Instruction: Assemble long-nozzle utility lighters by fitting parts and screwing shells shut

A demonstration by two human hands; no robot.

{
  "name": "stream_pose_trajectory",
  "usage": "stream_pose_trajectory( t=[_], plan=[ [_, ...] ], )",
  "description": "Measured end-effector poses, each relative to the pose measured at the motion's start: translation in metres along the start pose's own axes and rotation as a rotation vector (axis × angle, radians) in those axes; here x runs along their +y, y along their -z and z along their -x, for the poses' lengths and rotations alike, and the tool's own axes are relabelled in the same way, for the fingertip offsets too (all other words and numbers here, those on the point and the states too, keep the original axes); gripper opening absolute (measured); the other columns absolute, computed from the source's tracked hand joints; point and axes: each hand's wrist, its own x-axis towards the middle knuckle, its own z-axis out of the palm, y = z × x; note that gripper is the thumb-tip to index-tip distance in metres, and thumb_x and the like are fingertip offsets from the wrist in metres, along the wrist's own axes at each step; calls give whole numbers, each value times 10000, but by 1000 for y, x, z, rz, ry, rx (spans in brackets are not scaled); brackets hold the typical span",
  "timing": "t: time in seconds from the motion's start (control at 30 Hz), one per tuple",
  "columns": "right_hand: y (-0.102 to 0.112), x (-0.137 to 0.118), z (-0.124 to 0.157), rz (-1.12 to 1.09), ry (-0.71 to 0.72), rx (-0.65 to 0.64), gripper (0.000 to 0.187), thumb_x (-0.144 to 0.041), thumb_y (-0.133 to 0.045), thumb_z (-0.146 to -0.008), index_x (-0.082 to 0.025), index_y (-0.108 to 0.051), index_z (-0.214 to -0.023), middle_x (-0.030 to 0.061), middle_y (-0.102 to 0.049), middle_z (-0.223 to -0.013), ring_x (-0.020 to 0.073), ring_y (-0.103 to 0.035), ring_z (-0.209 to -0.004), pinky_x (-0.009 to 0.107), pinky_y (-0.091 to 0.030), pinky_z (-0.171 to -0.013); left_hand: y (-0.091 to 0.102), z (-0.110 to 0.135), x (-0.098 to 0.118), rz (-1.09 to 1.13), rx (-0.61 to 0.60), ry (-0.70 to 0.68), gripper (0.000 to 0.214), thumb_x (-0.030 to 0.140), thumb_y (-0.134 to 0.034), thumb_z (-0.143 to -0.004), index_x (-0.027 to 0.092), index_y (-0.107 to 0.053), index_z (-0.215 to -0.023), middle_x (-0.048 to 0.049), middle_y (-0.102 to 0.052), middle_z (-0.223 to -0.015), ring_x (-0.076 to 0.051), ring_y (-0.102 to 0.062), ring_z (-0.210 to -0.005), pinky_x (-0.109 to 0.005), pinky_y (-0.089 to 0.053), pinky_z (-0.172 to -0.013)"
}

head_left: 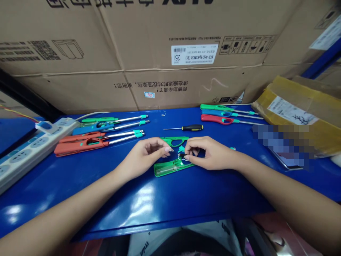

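My right hand is closed in a pinch on a small black part with a thin white wire, just over an opened green gas lighter. The lower shell half of that lighter lies on the blue table, a clear fuel tank inside it. Behind it lies the other green shell half, with a turquoise trigger piece close by. To the left, my left hand has thumb and fingers pressed together; what sits at its fingertips is too small to name. My right fingers hide part of the lighter.
A black-and-yellow screwdriver lies behind the hands. Several long lighters rest at left beside a white power strip; three more lie back right. A phone, a taped parcel and a large carton border the table.
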Motion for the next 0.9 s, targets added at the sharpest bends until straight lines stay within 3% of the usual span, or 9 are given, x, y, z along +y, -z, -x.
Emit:
stream_pose_trajectory(
  t=[0.23,0.4,0.9],
  plan=[
    [-5,-5,-2,-3,0,113,66,-202,-622,-910,-169,-626,-854,-6,-607,-793,97,-514,-681,231,-437,-655,-11,7,1,224,22,46,295,404,-746,-873,136,-629,-912,-53,-759,-947,-144,-745,-897,-245,-614,-834],
    [-9,-6,-2,-3,11,133,68,-220,-627,-922,-174,-636,-873,7,-624,-827,102,-523,-694,237,-448,-659,-18,10,4,300,-5,114,312,394,-771,-849,133,-608,-894,-13,-747,-778,-111,-746,-769,-177,-620,-719],
    [-11,-8,-2,3,29,145,64,-207,-642,-906,-179,-629,-851,-2,-623,-811,100,-530,-700,240,-458,-667,-20,9,5,320,46,155,257,325,-793,-832,120,-645,-878,-14,-758,-740,-103,-746,-716,-160,-622,-690]
  ],
)
